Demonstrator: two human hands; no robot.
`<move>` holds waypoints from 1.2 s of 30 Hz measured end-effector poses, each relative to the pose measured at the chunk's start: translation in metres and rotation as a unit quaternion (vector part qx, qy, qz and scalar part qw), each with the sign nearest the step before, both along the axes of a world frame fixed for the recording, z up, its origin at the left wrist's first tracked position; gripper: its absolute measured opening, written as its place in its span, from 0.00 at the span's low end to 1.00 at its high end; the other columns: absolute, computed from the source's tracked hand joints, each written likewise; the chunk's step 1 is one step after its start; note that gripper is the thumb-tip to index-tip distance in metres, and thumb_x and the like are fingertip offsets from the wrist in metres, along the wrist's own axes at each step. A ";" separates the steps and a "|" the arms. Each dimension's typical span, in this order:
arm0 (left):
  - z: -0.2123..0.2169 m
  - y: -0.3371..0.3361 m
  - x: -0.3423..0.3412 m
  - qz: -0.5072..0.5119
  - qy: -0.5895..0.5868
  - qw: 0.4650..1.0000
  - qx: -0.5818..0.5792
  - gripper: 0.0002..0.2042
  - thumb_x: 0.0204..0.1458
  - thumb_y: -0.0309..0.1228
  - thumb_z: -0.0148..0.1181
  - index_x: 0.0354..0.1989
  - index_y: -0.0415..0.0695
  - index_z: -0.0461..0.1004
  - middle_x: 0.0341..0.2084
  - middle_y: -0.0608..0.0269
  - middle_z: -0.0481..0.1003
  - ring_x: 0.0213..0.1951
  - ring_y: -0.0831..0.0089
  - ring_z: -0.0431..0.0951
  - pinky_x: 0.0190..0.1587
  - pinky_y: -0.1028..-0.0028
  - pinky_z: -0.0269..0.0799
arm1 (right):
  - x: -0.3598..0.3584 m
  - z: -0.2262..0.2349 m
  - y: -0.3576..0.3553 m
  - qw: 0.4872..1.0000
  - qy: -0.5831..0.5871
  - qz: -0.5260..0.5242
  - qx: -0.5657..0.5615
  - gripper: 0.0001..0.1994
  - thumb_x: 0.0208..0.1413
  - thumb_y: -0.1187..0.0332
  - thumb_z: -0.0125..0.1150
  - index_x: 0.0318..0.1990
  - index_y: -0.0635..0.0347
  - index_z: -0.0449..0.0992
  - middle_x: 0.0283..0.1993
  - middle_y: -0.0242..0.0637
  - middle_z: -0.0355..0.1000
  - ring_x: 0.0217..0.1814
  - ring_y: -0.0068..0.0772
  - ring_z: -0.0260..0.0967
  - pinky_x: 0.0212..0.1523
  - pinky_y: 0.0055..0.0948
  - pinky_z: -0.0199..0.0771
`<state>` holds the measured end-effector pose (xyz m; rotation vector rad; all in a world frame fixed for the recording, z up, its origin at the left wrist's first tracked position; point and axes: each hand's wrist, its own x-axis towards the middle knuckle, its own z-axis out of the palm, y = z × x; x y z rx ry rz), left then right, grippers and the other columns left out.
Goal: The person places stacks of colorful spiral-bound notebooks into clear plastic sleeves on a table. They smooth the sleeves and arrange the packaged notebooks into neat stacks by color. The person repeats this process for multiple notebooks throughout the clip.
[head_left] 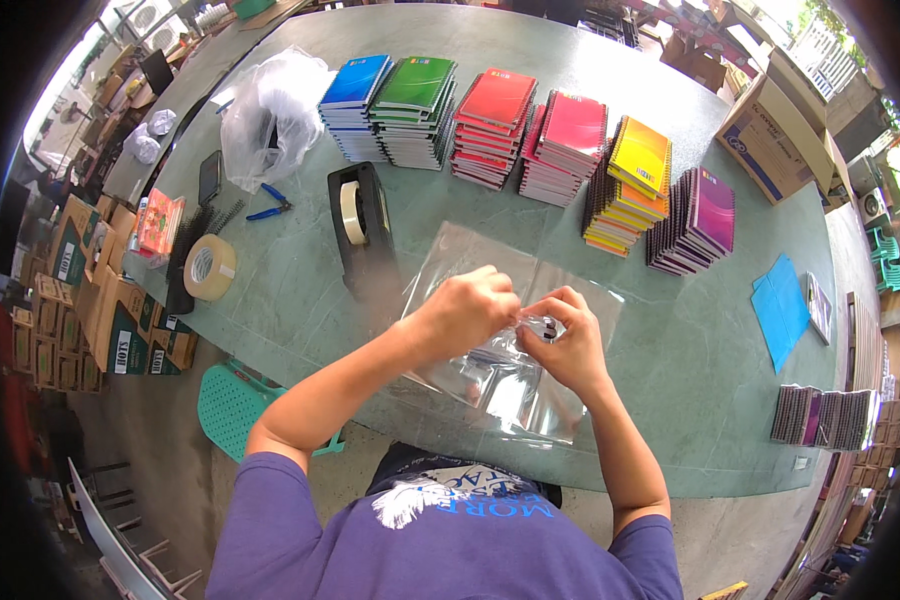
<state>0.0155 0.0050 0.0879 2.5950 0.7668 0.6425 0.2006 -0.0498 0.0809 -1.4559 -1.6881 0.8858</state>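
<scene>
My left hand (473, 308) and my right hand (566, 338) come together over the near middle of the table, both closed on a clear plastic bag (500, 385). Fingers of both hands pinch its crinkled upper part, where a small dark spot shows between them. More clear plastic sheets or bags (460, 255) lie flat beneath and beyond my hands. Just past my left hand stands a black tape dispenser (358, 225) with a roll of tape in it. Stacks of spiral notebooks stand farther off: blue (355, 82), green (415, 85), red (497, 97), yellow (640, 155) and purple (708, 205).
On the left lie a tape roll (210, 268), blue-handled pliers (268, 203), a phone (210, 177) and a bulky plastic bag (270, 115). To the right are a blue sheet (780, 310), more notebooks (822, 417) and an open carton (770, 140). A green stool (232, 405) stands below the table's edge.
</scene>
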 end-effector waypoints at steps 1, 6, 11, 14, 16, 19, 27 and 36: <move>0.012 -0.008 0.002 -0.001 0.087 0.996 0.007 0.09 0.41 0.31 0.64 0.28 0.40 0.75 0.30 0.58 0.74 0.37 0.61 0.74 0.38 0.69 0.73 | -0.002 -0.002 -0.001 0.998 -0.032 0.005 0.048 0.08 0.36 0.73 0.65 0.29 0.58 0.77 0.33 0.36 0.69 0.46 0.40 0.65 0.44 0.35 0.67; 0.012 -0.044 -0.009 0.007 0.075 0.992 0.100 0.12 0.39 0.29 0.60 0.32 0.35 0.75 0.33 0.57 0.74 0.41 0.60 0.73 0.45 0.66 0.71 | -0.004 0.024 -0.021 0.940 -0.282 0.134 0.138 0.11 0.41 0.76 0.58 0.36 0.62 0.75 0.40 0.38 0.69 0.49 0.43 0.65 0.51 0.39 0.64; -0.023 -0.060 -0.019 0.024 -0.035 0.975 0.218 0.11 0.40 0.28 0.58 0.34 0.38 0.76 0.36 0.61 0.74 0.41 0.65 0.73 0.45 0.64 0.70 | 0.001 0.007 -0.036 0.952 -0.229 0.124 0.162 0.16 0.52 0.69 0.57 0.49 0.60 0.73 0.60 0.40 0.63 0.66 0.40 0.55 0.65 0.42 0.52; -0.039 -0.068 -0.021 0.050 -0.062 0.967 0.244 0.10 0.42 0.30 0.59 0.35 0.43 0.77 0.38 0.63 0.73 0.43 0.67 0.71 0.47 0.64 0.66 | -0.007 -0.014 -0.033 0.952 -0.202 0.155 0.172 0.17 0.52 0.69 0.56 0.51 0.58 0.72 0.61 0.38 0.63 0.67 0.40 0.55 0.66 0.43 0.52; -0.045 -0.071 -0.024 0.073 -0.065 0.961 0.259 0.10 0.44 0.32 0.60 0.36 0.44 0.76 0.41 0.63 0.72 0.45 0.67 0.70 0.49 0.63 0.64 | -0.005 -0.018 -0.033 0.948 -0.210 0.158 0.178 0.19 0.52 0.71 0.56 0.53 0.56 0.71 0.61 0.37 0.64 0.67 0.40 0.54 0.66 0.43 0.51; -0.042 -0.065 -0.047 0.120 -0.103 0.963 0.219 0.12 0.48 0.39 0.60 0.37 0.46 0.76 0.47 0.61 0.69 0.49 0.66 0.67 0.50 0.61 0.61 | -0.005 -0.025 -0.035 0.940 -0.225 0.152 0.207 0.20 0.50 0.73 0.57 0.53 0.56 0.71 0.61 0.36 0.63 0.68 0.40 0.53 0.66 0.43 0.50; -0.086 0.020 -0.146 0.554 -0.272 0.768 -0.174 0.14 0.47 0.40 0.64 0.27 0.40 0.77 0.25 0.56 0.74 0.36 0.64 0.72 0.44 0.66 0.65 | -0.011 -0.039 -0.035 0.937 -0.200 0.135 0.252 0.22 0.49 0.78 0.57 0.54 0.56 0.71 0.58 0.37 0.67 0.66 0.41 0.56 0.66 0.45 0.47; -0.089 -0.046 -0.138 0.545 -0.169 0.808 -0.148 0.08 0.45 0.29 0.61 0.19 0.37 0.74 0.17 0.58 0.76 0.20 0.71 0.75 0.23 0.70 0.69 | -0.011 -0.037 -0.036 0.946 -0.145 0.135 0.258 0.25 0.51 0.78 0.56 0.59 0.60 0.62 0.53 0.32 0.72 0.61 0.37 0.63 0.64 0.43 0.49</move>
